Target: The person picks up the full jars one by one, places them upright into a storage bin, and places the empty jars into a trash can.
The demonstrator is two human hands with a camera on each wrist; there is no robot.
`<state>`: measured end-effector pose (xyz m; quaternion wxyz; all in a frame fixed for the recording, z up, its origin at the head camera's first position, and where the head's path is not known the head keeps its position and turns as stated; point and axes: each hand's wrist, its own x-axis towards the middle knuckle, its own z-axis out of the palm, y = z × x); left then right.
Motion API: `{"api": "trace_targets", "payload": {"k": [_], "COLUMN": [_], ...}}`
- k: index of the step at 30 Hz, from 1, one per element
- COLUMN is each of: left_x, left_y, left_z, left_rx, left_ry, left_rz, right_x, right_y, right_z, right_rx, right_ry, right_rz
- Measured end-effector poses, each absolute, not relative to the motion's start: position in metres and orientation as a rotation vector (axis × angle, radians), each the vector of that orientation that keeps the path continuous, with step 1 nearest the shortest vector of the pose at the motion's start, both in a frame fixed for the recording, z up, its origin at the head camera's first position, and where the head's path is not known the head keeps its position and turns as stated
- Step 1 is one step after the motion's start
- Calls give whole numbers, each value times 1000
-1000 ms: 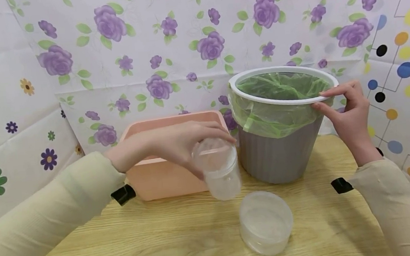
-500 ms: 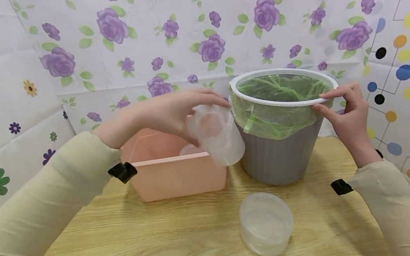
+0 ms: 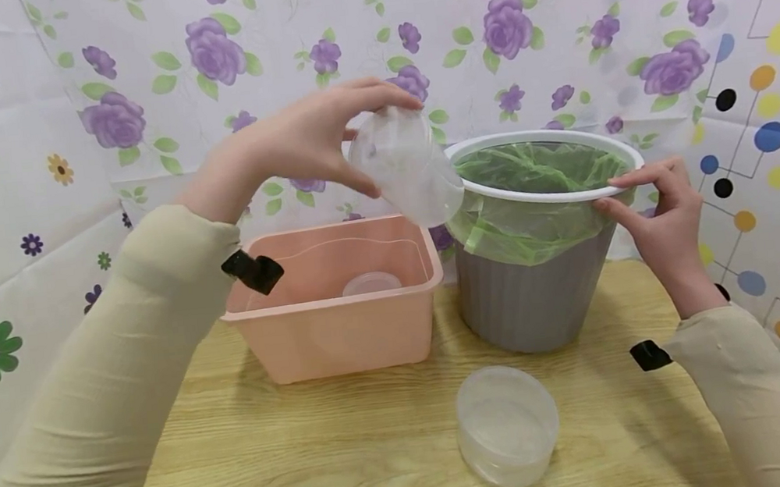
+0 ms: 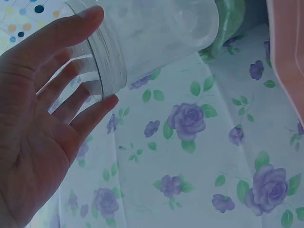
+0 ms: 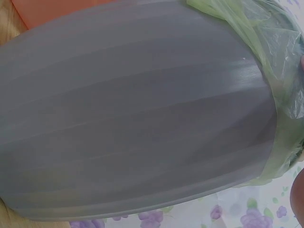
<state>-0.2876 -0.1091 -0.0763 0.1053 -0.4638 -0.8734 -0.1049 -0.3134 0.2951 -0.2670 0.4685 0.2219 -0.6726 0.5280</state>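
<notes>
My left hand grips a clear plastic cup by its wide ringed end. The cup tilts in the air, its narrower end beside the left rim of a grey trash can. In the left wrist view, thumb and fingers spread around the cup's rim. A thin green bag lines the can and folds over beneath its white rim. At that rim's right side, my right hand pinches the edge between thumb and fingers. The right wrist view shows mostly the can's ribbed wall, with the hand barely visible at the edge.
A pink plastic box stands left of the can, with a clear round piece inside it. On the wooden table in front sits a low round clear container. Flowered sheets hang behind.
My left hand has lifted the cup from in front of the pink box up to the height of the can's rim, tilting it more. The right hand stays at the rim.
</notes>
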Motion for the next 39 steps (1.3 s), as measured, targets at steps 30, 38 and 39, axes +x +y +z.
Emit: {"api": "trace_targets", "payload": {"k": [30,38,39], "left_x": [-339,-346,-346], "left_y": [-47,-27,-26], "left_z": [-58,-68,-69], "left_rx": [-1188,-1285,-1291], "left_ry": [-2475,-2506,-2504], "left_rz": [-271,-80,-66], "right_x": [-304,-304,-304], "right_y": [290,289,288], "right_z": [-266,-264,-264], "right_rx": [488,465,469], "right_ry": [-1669,-1690,-1688], "right_rz": [1318,1322,1322]}}
